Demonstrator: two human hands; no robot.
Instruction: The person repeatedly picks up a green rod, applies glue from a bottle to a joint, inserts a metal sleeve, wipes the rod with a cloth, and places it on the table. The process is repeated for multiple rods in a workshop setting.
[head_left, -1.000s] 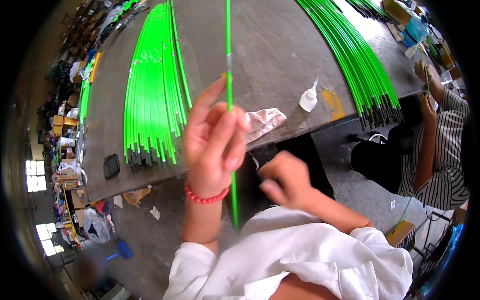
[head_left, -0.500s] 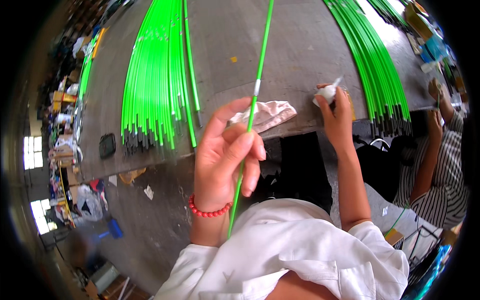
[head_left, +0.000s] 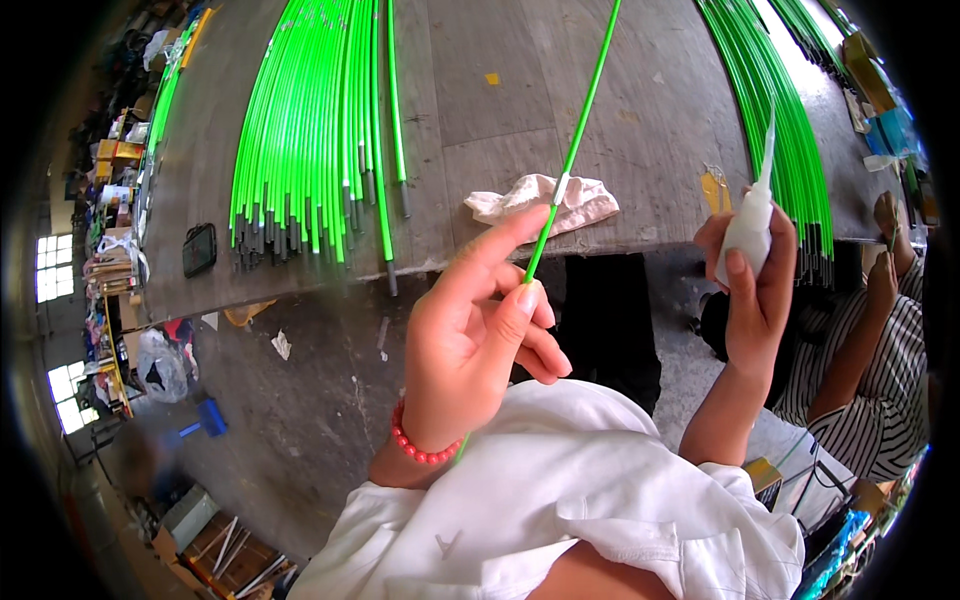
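Observation:
Between thumb and fingers, my left hand grips a thin green rod that slants up and away over the table. A short white-silver band sits on the rod just above my fingers. My right hand is wrapped round a small white squeeze bottle, its long thin nozzle pointing up. Behind the rod, a crumpled pale cloth lies at the table's near edge. Part of the rod's lower end is hidden by my left hand and wrist.
On the grey table, a fan of green rods with dark ends lies left, and another bundle lies right. A dark pouch-like object rests near the left edge. At far right, another person in a striped top works.
My right hand has lifted the squeeze bottle off the table area and turned it nozzle-up. The rod now leans further right in my left hand. The whole view has shifted slightly.

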